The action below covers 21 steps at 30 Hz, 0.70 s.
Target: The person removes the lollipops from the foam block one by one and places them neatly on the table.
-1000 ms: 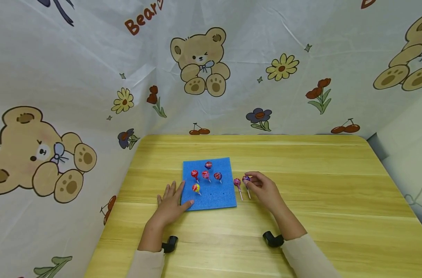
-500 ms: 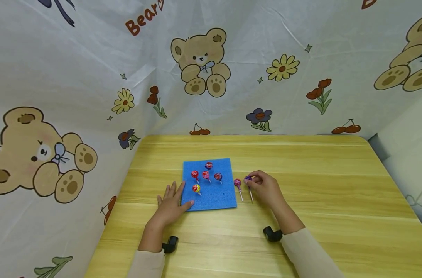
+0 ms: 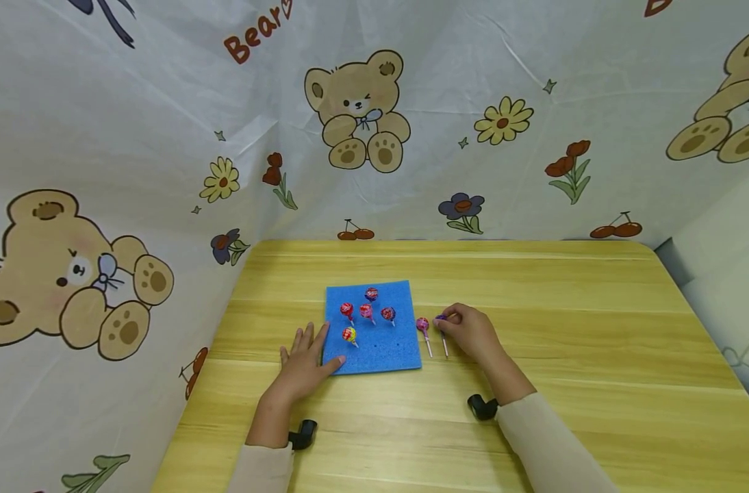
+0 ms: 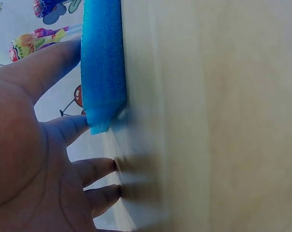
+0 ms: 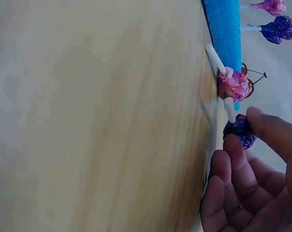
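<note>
White curtain [image 3: 165, 103] with printed bears and flowers on left and behind, pale wood-grain table [image 3: 565, 308] in front. Left hand [image 3: 303, 361] fingers spread apart, thumb on near left corner of blue foam pad [image 3: 387, 352], index at its left edge. Pad flat on table, five wrapped lollipops standing in it: red lollipop [image 3: 346, 309], yellow-red lollipop [image 3: 349, 334], pink lollipop [image 3: 366, 310], two dark lollipops [image 3: 388, 313]. Just right of pad, pink-purple lollipop [image 3: 423, 324] lying on table, stick toward person. Next, purple lollipop [image 5: 242, 131], head pinched between right hand [image 3: 472, 331] thumb and fingertip; can't tell if stick touches table
</note>
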Motion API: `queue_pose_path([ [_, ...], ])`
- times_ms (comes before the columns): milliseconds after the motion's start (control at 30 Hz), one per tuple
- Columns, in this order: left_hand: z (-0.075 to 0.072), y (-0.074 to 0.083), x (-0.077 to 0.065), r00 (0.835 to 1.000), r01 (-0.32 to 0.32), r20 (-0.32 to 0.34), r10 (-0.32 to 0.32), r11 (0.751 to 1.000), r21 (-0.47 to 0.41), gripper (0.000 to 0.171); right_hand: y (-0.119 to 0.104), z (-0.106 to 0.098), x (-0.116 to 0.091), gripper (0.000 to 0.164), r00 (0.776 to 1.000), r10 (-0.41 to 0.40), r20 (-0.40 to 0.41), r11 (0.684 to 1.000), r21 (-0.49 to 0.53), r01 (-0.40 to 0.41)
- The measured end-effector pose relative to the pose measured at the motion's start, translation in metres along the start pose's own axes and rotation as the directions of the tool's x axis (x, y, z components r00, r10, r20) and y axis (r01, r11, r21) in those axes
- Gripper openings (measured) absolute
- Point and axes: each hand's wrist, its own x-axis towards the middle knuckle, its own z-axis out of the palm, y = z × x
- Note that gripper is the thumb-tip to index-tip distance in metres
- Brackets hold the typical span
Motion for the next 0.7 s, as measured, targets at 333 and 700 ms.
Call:
queue_pose_path([
  [333, -0.0008, 0.0014, -0.0011, 1.0, -0.006, -0.003, 0.006, 1.0, -0.006, 0.085, 0.0008, 0.0001, 0.0039, 0.033, 0.999, 0.023, 0.043, 1.0, -0.004, -0.023],
  [700, -0.0016, 0.0025, -0.0024, 1.0, 0.001, 0.0, -0.001, 1.0, -0.016, 0.085, 0.0016, 0.0015, 0.0035, 0.031, 0.994, -0.008, 0.104, 0.999, 0.034, 0.005],
])
